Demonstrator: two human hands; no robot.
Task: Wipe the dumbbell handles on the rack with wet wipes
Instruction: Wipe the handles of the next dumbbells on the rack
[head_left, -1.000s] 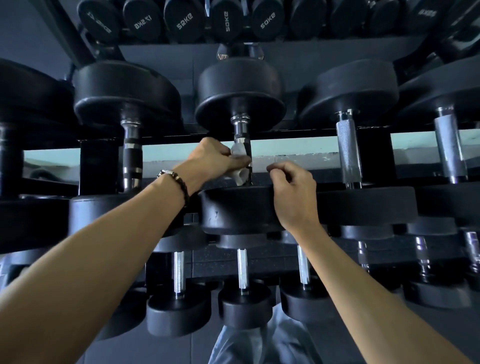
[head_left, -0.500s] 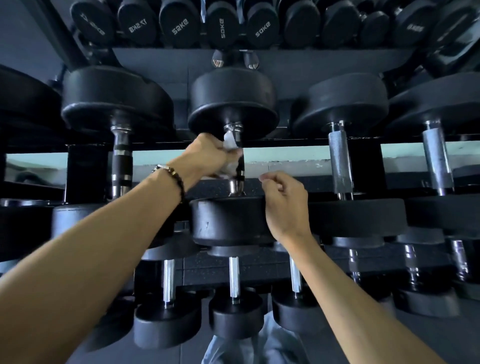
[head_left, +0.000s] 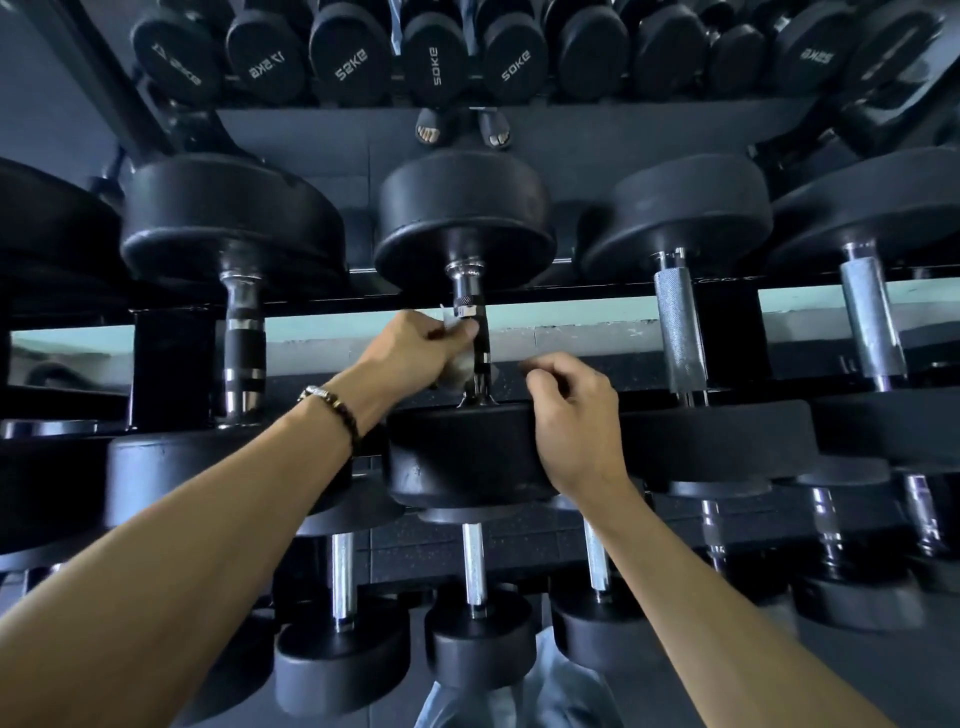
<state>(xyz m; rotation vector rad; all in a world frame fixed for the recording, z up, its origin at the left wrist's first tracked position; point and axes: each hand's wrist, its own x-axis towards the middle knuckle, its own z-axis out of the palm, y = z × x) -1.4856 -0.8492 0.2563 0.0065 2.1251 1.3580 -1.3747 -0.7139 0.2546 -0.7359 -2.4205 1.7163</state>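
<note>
Straight ahead, handle (head_left: 478, 338) running away lengthwise; left hand (head_left: 415, 348) nearer, pinching wet wipe (head_left: 460, 366) against it; right hand (head_left: 576, 410) curled, empty.

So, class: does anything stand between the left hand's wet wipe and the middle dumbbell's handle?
Nothing visible does. The left hand already holds the wet wipe against the handle. The right hand rests on the near dumbbell head, beside the handle.

From my remote feed, white weight markings show inverted on the black end caps in the mirror along the top; one dumbbell end (head_left: 265, 65) seems to read "17.5KG"; three more (head_left: 352, 65), (head_left: 434, 66), (head_left: 515, 66) read roughly "50KG"; another far right (head_left: 815, 55) is too blurred.
</note>
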